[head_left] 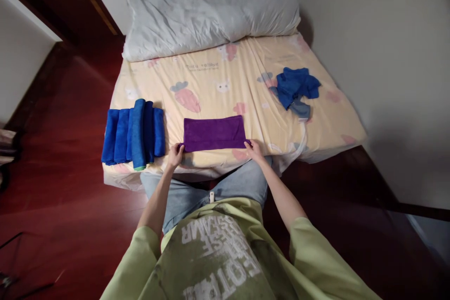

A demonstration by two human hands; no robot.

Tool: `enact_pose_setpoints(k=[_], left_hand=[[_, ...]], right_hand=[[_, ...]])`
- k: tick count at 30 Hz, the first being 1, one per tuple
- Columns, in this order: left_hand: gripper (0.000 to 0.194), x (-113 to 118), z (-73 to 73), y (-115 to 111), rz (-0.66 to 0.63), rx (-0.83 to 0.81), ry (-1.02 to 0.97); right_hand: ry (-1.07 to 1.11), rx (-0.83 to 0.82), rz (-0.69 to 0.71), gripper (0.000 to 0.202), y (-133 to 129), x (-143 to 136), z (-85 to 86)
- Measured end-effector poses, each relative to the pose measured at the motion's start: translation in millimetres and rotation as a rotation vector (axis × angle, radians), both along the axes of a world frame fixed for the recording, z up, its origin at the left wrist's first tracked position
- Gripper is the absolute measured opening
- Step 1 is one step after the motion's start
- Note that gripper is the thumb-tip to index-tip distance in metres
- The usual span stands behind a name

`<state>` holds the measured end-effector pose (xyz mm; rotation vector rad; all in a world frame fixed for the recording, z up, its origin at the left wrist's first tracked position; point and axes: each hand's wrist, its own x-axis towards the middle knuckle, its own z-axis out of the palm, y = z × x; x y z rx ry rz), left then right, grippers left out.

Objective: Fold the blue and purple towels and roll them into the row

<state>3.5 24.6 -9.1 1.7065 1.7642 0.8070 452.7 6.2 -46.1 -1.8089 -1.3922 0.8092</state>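
Note:
A purple towel (214,134) lies flat in a rectangle near the front edge of the bed. My left hand (175,154) pinches its near left corner, and my right hand (253,151) pinches the near right corner. A narrow band runs along the towel's near edge, between the two hands. To the left of my left hand sits a group of several rolled blue towels (121,136), side by side, with one roll lying on top of the others.
A crumpled blue cloth (297,85) lies at the bed's right, over a grey-blue piece with a white strip. The bed has a yellow patterned sheet (211,93). A pale quilt (211,9) is heaped at the back. A wall (379,65) stands on the right.

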Motion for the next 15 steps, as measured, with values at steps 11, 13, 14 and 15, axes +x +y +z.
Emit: enact_pose_setpoints(k=[11,13,14,15], left_hand=[[0.037,2.9,0.8,12.0,0.026,-0.030,0.171],[0.036,3.0,0.3,13.1,0.035,-0.034,0.177],[0.036,3.6,0.3,13.3,0.039,-0.038,0.181],[0.035,4.9,0.7,13.2,0.043,-0.042,0.187]], right_hand=[[-0.034,-0.040,0.026,0.038,8.5,-0.1,6.7],[-0.032,-0.050,0.010,0.034,9.3,-0.6,5.9],[-0.036,-0.055,-0.001,0.032,9.9,-1.4,5.8],[-0.043,-0.061,-0.012,0.031,10.3,-2.6,6.3]])
